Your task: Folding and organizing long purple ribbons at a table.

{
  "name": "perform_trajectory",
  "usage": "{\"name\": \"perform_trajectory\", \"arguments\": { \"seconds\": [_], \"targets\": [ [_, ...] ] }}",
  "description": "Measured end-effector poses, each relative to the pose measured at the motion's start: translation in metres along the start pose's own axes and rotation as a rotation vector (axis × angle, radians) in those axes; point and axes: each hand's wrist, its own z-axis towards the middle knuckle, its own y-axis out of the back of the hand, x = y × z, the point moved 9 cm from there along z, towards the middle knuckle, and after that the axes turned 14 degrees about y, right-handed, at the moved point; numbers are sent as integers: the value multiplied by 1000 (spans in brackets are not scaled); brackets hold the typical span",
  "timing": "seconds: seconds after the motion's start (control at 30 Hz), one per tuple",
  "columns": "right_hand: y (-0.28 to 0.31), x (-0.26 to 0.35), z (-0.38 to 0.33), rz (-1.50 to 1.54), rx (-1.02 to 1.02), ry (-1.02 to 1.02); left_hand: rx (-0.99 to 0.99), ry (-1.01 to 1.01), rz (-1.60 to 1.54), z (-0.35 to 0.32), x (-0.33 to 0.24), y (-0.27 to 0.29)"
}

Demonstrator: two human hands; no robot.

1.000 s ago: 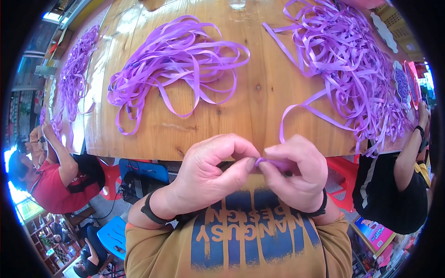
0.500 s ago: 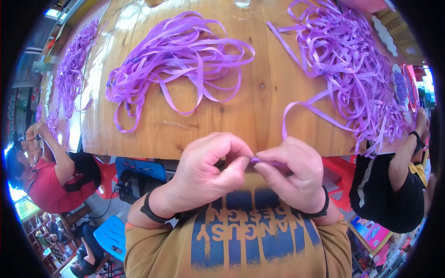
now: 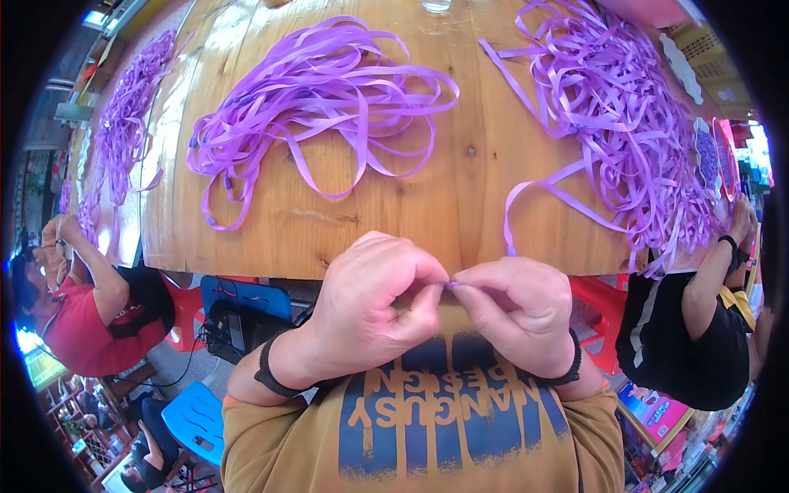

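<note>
My left hand (image 3: 371, 306) and my right hand (image 3: 526, 311) meet just off the table's near edge, their fingertips almost touching. Both pinch a purple ribbon (image 3: 451, 284); only a tiny bit of it shows between the fingertips, the rest is hidden. A loose purple strand (image 3: 526, 187) runs from the heap on the right and drops behind my right hand, with a darker purple bit at its lower end. Straight ahead lies a looped bundle of purple ribbons (image 3: 329, 115), small dark purple pieces along it. A larger tangled ribbon heap (image 3: 612, 123) covers the right side.
The wooden table (image 3: 460, 197) stretches ahead. At the far left lies another ribbon pile (image 3: 131, 123), with a person in a red shirt (image 3: 90, 324) beside it. A person in black (image 3: 682, 337) sits at the right. A glass (image 3: 436, 5) stands at the far edge, and blue stools (image 3: 193, 419) are behind left.
My right hand has lowered slightly, and less ribbon shows between the fingertips. More of the loose strand's end is visible above that hand. The view has shifted a little.
</note>
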Motion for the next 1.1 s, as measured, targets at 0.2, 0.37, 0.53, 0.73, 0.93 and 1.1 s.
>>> {"name": "perform_trajectory", "arguments": {
  "seconds": [0.2,0.37,0.53,0.73,0.93,1.1],
  "targets": [
    [5,0,0,-9,52,-83,-26,-39,70,4,-5,7],
    [0,3,2,12,70,-45,-64,-216,265,-2,-25,-4],
    [-5,17,-1,6,97,167,-83,-279,420,-8,-31,-9],
    [2,20,3,248,102,81,261,-92,82,2,-14,-5],
    [31,22,18,784,-297,-14,672,169,-650,10,-16,-58],
    [86,17,28,1000,-514,67,666,124,-401,14,-5,-39]
  ]
}}
